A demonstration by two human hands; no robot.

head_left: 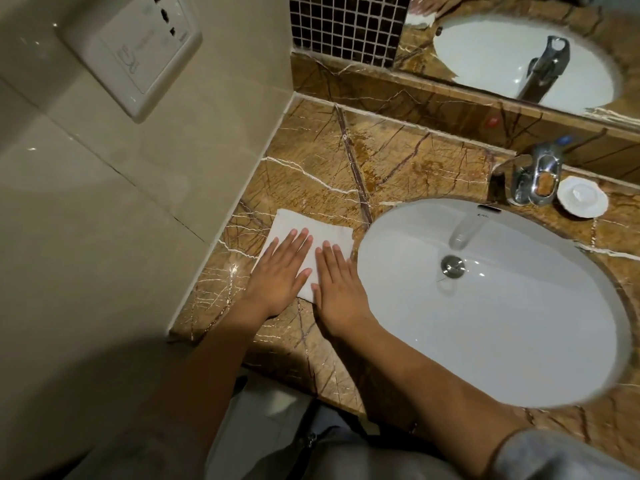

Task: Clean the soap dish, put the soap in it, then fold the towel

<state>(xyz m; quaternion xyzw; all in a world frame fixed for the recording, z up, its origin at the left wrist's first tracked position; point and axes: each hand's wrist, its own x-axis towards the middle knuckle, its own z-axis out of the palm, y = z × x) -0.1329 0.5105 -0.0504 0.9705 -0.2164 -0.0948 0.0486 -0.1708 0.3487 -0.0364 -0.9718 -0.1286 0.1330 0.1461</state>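
A white towel (301, 225), folded into a small rectangle, lies flat on the brown marble counter (398, 157) left of the sink. My left hand (278, 271) rests palm down on its left half with fingers straight. My right hand (337, 285) lies flat beside it on the towel's right edge, next to the basin rim. Neither hand grips anything. The white scalloped soap dish (583, 199) stands at the back right, just right of the tap, with a small white soap piece (579, 193) in its middle.
The white oval basin (519, 358) fills the right side, with a metal drain (452, 266) and a chrome tap (533, 180) behind it. A mirror runs above the back ledge. A tiled wall with a socket plate (138, 46) closes the left side.
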